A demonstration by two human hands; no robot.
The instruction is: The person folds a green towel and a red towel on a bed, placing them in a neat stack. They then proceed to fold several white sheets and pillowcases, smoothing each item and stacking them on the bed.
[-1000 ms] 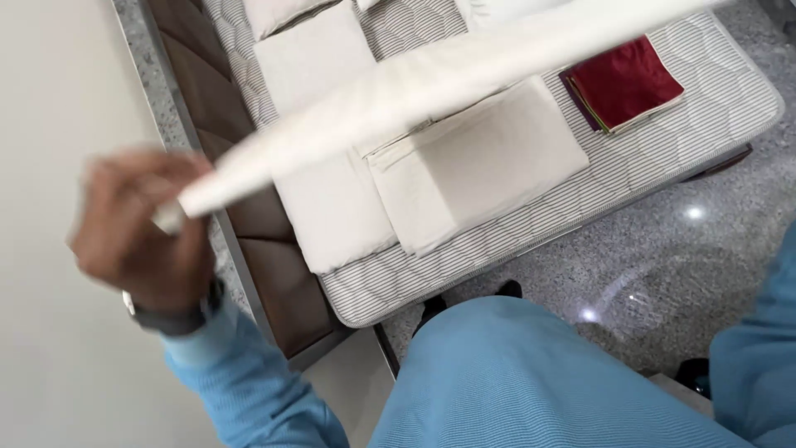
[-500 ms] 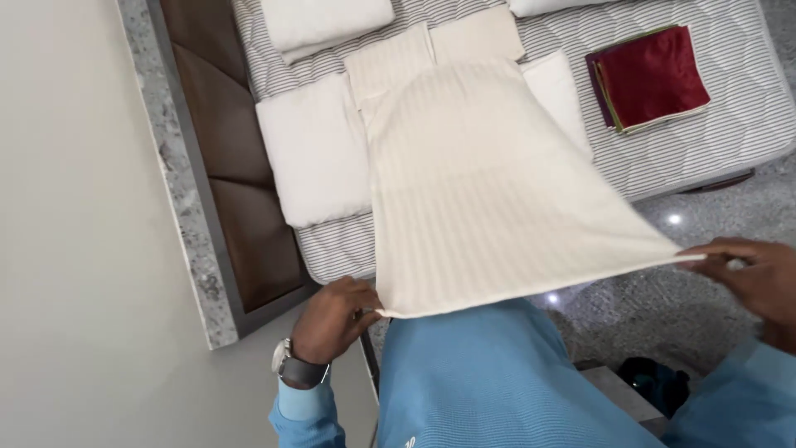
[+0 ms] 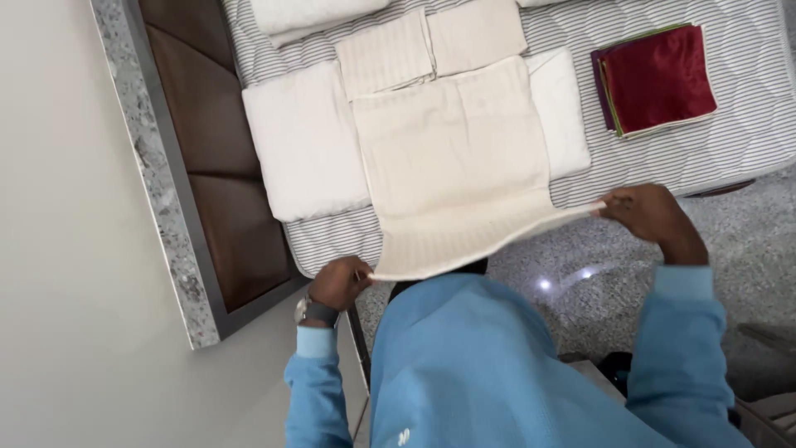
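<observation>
I hold the cream striped cloth (image 3: 456, 166) by its two near corners; my left hand (image 3: 338, 282) pinches one corner shut between thumb and fingers, down by the edge of the mattress (image 3: 746, 108), and my right hand (image 3: 651, 214) pinches the other, out over the speckled floor (image 3: 746, 224); both sets of fingers are closed tight on fabric, nothing else in them. The held edge runs between my hands, from left to right and slightly up toward the right; the cloth's length runs straight away from me, its far part lying flat on the bed over the white folded pieces (image 3: 303, 141), its near part hanging off the mattress edge. My left hand is lower and closer to my body; the right sits higher and nearer the bed. A red folded cloth (image 3: 659, 76) lies well apart, beyond my right hand.
</observation>
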